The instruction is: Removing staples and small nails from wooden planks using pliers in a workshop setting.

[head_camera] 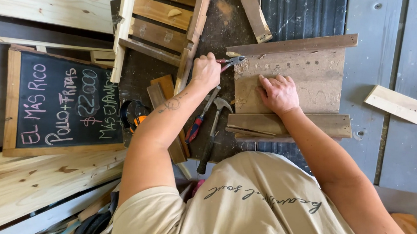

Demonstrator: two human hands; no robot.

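My left hand (206,71) grips red-handled pliers (231,62), whose jaws meet the upper left corner of a worn wooden panel (314,75). My right hand (278,93) lies flat on that panel, fingers spread, pressing it down. The panel has a dark batten along its top edge (292,44) and another along its bottom edge (291,124). Below my left hand lie a claw hammer (214,127) and a screwdriver with a red and blue handle (199,121).
A framed chalkboard sign (62,104) leans at the left among pale planks (33,175). A slatted wooden crate (161,21) stands at the top. Orange ear defenders (134,114) rest by my left forearm. A short pale offcut (400,104) lies at the right on grey boards.
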